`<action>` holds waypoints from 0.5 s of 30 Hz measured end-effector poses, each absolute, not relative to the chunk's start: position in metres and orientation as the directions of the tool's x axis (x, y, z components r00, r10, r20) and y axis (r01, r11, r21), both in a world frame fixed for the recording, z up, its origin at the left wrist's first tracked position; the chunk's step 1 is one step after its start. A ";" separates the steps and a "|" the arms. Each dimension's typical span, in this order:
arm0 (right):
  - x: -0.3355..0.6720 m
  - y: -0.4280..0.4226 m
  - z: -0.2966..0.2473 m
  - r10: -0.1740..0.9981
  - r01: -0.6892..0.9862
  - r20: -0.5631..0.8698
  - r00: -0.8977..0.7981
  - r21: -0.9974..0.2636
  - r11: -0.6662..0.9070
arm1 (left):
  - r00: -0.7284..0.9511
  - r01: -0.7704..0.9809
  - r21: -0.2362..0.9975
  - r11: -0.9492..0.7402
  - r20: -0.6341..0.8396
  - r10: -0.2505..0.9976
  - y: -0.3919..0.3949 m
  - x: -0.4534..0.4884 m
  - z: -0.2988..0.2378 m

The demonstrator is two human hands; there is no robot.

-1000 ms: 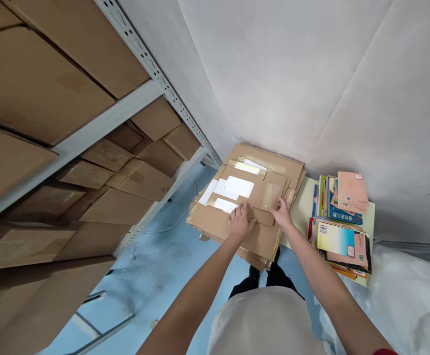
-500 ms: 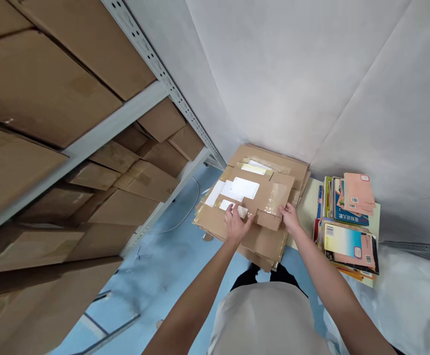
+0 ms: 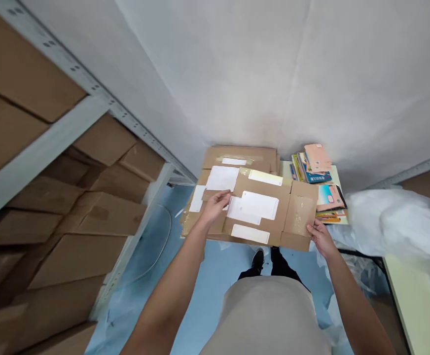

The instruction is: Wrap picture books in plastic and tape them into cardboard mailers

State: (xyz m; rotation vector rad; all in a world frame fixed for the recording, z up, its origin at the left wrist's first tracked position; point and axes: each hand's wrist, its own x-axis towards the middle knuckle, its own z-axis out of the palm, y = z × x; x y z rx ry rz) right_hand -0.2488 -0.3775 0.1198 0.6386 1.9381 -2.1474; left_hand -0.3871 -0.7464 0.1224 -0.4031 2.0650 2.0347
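Observation:
I hold a flattened cardboard box (image 3: 263,195) with white labels and clear tape up off a stack of flattened cardboard (image 3: 237,157) in the corner. My left hand (image 3: 215,207) grips its left edge, fingers curled over the top. My right hand (image 3: 320,236) grips its lower right corner. The lifted box hides much of the stack beneath it.
A metal shelving rack (image 3: 52,133) full of brown cartons (image 3: 82,256) runs along the left. A pile of colourful books (image 3: 316,180) lies on a pale board right of the stack. Crumpled white plastic sheeting (image 3: 396,222) is at the right. The floor (image 3: 215,276) is light blue.
The top flattened box has come up off the stack and toward me in both hands. My right hand slid to its right corner, and my view has swung to the left.

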 end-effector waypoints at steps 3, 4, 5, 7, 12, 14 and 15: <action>-0.203 -0.360 0.122 0.236 0.414 -0.432 -0.870 -0.902 -0.126 | -0.928 -0.346 0.938 0.014 -0.344 0.140 -0.696 -0.396 0.134; -0.188 -0.355 0.123 0.269 0.400 -0.420 -0.867 -0.908 -0.127 | -0.923 -0.340 0.940 0.014 -0.337 0.183 -0.677 -0.395 0.136; -0.174 -0.349 0.125 0.306 0.380 -0.401 -0.864 -0.916 -0.127 | -0.920 -0.330 0.944 0.012 -0.324 0.221 -0.658 -0.393 0.138; -0.145 -0.336 0.130 0.398 0.321 -0.346 -0.850 -0.938 -0.130 | -0.916 -0.300 0.954 0.004 -0.289 0.279 -0.619 -0.386 0.141; -0.066 -0.290 0.152 0.719 0.181 -0.195 -0.667 -0.979 -0.097 | -0.888 -0.177 0.983 0.042 -0.178 0.424 -0.522 -0.351 0.145; -0.030 -0.266 0.161 0.845 0.168 -0.127 -0.520 -0.985 -0.044 | -0.850 -0.141 0.989 0.046 -0.145 0.506 -0.482 -0.331 0.147; -0.011 -0.254 0.165 0.886 0.179 -0.095 -0.453 -0.984 -0.014 | -0.827 -0.129 0.991 0.044 -0.132 0.546 -0.463 -0.319 0.148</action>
